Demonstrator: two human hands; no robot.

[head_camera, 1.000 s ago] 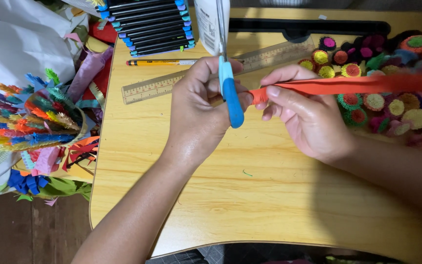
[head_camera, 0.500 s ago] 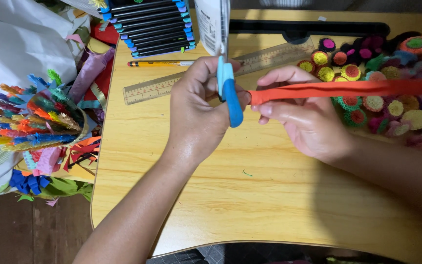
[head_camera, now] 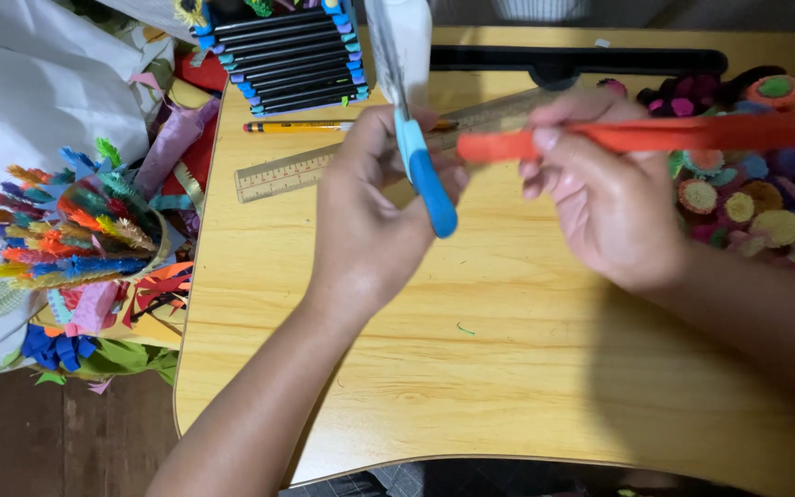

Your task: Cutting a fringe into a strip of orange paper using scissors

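Close in, the left hand (head_camera: 374,221) grips blue-handled scissors (head_camera: 420,161), blades up, while the right hand (head_camera: 614,198) pinches a long orange-red paper strip (head_camera: 637,136) held level above the wooden table (head_camera: 471,368). Likely risk: the strip's free end, just beside the blades, could flop or twist, giving a crooked snip. Beyond lie a ruler (head_camera: 296,171) and pencil (head_camera: 310,126).

Left hand (head_camera: 370,221) grips blue scissors (head_camera: 423,166); right hand (head_camera: 604,198) pinches orange strip (head_camera: 655,136) beside them, ruler (head_camera: 296,170) just behind scissors.
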